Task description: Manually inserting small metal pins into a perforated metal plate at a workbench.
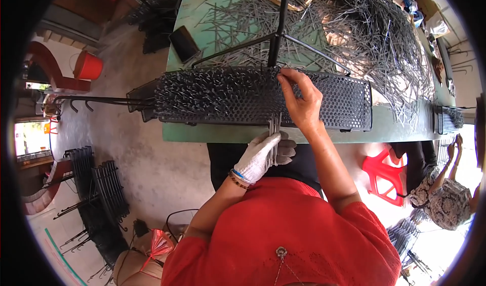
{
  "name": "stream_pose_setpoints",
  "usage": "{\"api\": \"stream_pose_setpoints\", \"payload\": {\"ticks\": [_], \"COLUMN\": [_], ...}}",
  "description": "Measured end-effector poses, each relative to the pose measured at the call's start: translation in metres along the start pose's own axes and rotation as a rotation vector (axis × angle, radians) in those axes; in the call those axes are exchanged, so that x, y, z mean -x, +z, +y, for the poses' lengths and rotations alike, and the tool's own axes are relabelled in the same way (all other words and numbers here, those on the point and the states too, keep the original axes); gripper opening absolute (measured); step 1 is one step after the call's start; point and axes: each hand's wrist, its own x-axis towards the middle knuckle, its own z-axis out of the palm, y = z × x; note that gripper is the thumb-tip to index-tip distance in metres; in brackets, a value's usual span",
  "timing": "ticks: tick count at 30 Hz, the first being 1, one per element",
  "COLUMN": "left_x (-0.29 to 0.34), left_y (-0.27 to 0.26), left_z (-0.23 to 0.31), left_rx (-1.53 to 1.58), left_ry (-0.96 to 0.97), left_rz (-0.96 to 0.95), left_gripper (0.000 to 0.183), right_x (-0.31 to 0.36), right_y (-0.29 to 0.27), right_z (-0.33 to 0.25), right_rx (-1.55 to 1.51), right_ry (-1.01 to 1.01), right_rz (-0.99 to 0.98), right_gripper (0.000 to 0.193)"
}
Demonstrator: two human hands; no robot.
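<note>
A long black perforated metal panel (347, 101) lies along the near edge of the green table. Thin dark strips (202, 94) stand densely in the holes of its left part; the holes on the right show bare. My left hand (255, 159), in a white and grey glove, is closed round a bundle of thin grey strips (275, 124), just below the panel's near edge. My bare right hand (305, 101) is over the panel, thumb and forefinger pinched together where the strips end. Whatever is between those fingertips is too small to make out.
A black stand (276, 38) with spread legs rises behind the panel. Loose strips (374, 38) are heaped across the green table (190, 132). Black hooked rods (104, 101) jut out left. A red stool (385, 177) and another person (445, 200) are at right.
</note>
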Motion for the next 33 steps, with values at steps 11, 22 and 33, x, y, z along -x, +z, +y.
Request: {"api": "stream_pose_setpoints", "payload": {"ticks": [11, 22, 33], "left_x": [0.004, 0.008, 0.009], "left_y": [-0.003, 0.004, -0.007], "left_z": [-0.005, -0.013, -0.025], "left_rx": [-0.007, -0.035, 0.062], "left_ry": [0.041, 0.097, 0.151], "left_rz": [0.039, 0.139, 0.074], "left_gripper": [0.027, 0.024, 0.022], "right_x": [0.006, 0.007, 0.007], "right_y": [0.003, 0.001, 0.011], "right_z": [-0.006, -0.003, -0.003], "right_rx": [0.106, 0.186, 0.196], "right_ry": [-0.155, -0.277, -0.328], "right_rz": [-0.003, -0.036, -0.023], "right_gripper": [0.021, 0.020, 0.015]}}
